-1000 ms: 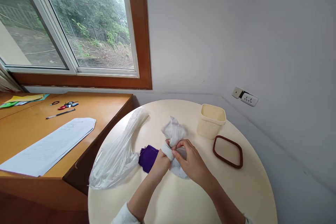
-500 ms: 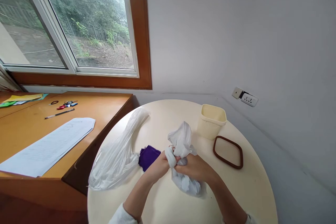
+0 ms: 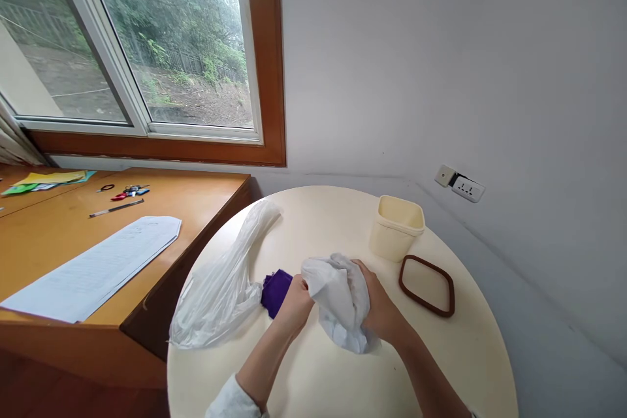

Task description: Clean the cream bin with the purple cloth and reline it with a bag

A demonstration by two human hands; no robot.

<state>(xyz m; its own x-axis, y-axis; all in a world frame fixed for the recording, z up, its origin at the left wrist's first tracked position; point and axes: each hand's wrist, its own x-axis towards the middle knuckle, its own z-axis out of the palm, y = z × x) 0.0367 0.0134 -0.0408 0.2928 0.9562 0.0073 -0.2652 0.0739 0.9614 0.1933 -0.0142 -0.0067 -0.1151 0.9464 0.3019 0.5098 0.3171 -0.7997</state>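
A white plastic bag (image 3: 337, 300) is bunched between my two hands over the round table. Its lower part bulges, but what lies inside cannot be made out. My left hand (image 3: 298, 300) grips the bag's left edge, its fingertips partly behind the plastic. On the other side my right hand (image 3: 375, 300) is wrapped round the bag, with most fingers hidden behind it. A folded purple cloth (image 3: 275, 292) lies just left of my left hand. Further left, a long crumpled clear-white plastic bag (image 3: 220, 294) stretches across the table.
A cream square bin (image 3: 396, 235) stands at the table's back right, with a brown rounded-square ring (image 3: 427, 286) beside it. The round table (image 3: 313, 215) meets the wall. On the wooden desk (image 3: 210, 192) are papers (image 3: 102, 268), a pen (image 3: 116, 208) and scissors (image 3: 128, 193).
The bag's twisted neck, upright between my hands before, has been spread and folded over. My hands have moved apart, the right one outward to the bag's right side.
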